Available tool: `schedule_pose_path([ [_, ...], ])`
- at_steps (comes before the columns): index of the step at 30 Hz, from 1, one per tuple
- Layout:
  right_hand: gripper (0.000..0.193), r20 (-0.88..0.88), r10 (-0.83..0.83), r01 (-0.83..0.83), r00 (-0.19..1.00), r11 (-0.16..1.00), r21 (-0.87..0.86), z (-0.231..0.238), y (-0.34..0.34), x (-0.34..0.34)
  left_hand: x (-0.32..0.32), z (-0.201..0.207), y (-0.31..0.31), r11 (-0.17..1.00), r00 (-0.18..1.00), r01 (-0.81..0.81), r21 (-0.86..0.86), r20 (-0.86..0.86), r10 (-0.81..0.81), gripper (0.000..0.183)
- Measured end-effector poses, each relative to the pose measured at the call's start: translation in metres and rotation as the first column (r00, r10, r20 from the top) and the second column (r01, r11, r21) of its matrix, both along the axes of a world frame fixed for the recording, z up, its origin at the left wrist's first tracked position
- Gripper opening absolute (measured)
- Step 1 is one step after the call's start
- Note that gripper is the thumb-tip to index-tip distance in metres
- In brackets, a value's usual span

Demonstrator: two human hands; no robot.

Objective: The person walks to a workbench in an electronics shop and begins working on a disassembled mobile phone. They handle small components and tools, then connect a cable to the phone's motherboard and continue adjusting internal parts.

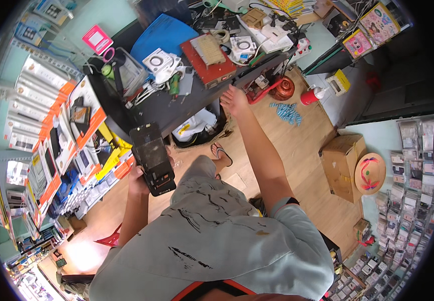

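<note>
At left, white-and-orange cardboard packages (pixel 36 113) are ranked upright. A flat, black, rectangular phone-like device (pixel 151 150) is held by the left hand (pixel 139 181), thumb and fingers closed around its sides; its long axis is run near to far, far end leaning left, its scuffed face turned up. On a smooth, dark table (pixel 161 111) beyond, a red, box-shaped unit (pixel 204 72) is set. Right of the device and farther off, the right hand (pixel 234 100) is poised by the table's edge, fingers loosely parted; contact cannot be told.

Phone (pixel 150 153) – smooth, scuffed (plastic-looking), matt cardboard box (pixel 338 168), wood-look floor (pixel 307 150)
</note>
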State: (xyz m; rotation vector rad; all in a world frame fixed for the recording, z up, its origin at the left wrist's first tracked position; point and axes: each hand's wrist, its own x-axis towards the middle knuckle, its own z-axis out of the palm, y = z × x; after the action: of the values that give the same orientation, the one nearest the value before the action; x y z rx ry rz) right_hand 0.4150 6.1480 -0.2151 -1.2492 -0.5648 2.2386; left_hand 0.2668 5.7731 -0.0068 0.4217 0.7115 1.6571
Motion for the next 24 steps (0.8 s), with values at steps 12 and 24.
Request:
schedule_pose_path([
  [12,0.106,-0.030,-0.011,0.007,0.999,0.994,-0.113,0.019,0.060,-0.044,0.010,-0.021,0.122,0.968,0.967,-0.251,0.013,-0.032,0.251,0.090],
  [24,0.116,-0.169,0.251,-0.291,0.953,0.916,-0.278,0.033,0.106,-0.026,0.040,-0.013,0.184,0.901,0.904,-0.424,-0.092,-0.110,0.414,0.098],
])
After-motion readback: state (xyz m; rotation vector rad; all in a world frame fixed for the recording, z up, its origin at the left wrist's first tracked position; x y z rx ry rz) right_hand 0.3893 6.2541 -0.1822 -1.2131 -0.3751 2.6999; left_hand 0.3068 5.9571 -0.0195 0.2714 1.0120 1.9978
